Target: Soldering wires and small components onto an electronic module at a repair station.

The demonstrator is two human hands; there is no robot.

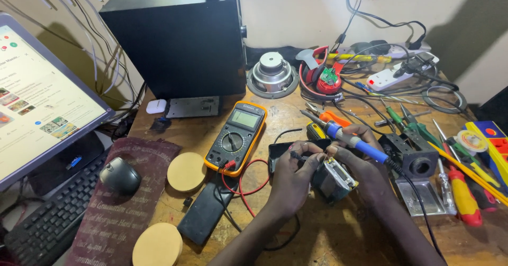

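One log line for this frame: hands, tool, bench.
left hand: pinching black probe tip | right hand: holding blue soldering iron | both at small transformer | yellow multimeter left, leads attached

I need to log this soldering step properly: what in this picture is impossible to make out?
Head view only:
- Soldering iron tip: hidden behind the right hand.
- Small part pinched in the left hand: too small, covered by fingers.
- Transformer-like block: its joints are hidden by both hands.
- Monitor: cut off by the left edge.

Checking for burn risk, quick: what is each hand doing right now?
Left hand: closed, pinching a thin black lead at the small metal-framed part.
Right hand: closed around the blue-handled soldering iron.
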